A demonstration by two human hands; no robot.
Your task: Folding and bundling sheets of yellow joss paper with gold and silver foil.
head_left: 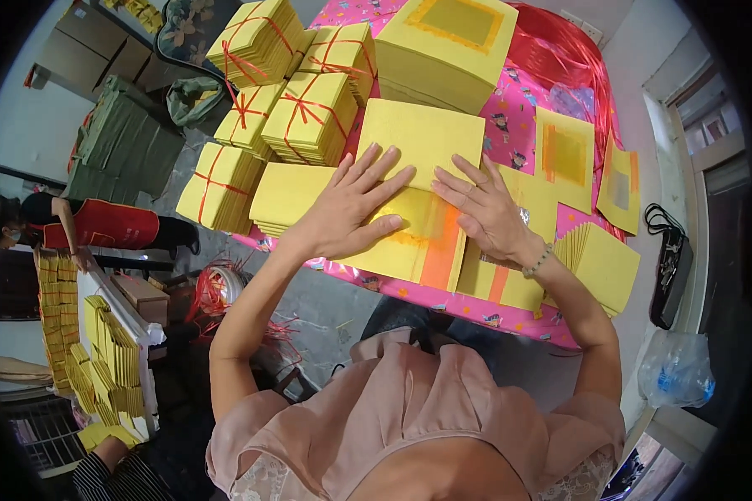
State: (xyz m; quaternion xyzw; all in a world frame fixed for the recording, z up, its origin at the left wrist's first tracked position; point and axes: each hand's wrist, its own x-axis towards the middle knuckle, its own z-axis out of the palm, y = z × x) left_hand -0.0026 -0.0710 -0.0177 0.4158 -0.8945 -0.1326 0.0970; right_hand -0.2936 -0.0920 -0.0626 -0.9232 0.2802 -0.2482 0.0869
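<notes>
Both hands lie flat with fingers spread, left hand [351, 209] and right hand [485, 209], pressing a yellow paper stack [418, 242] at centre frame. Its sheets show orange-edged borders, on a pink patterned table [510, 108].

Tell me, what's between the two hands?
In the head view, only yellow paper: the stack under the left hand and right hand, nothing else.

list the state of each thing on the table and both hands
left hand: open, flat on the yellow paper stack
right hand: open, flat on the same stack
yellow paper stack: loose, untied
bundles: tied with red string
red string pile: loose, heaped
pink tablecloth: spread over the table
</notes>
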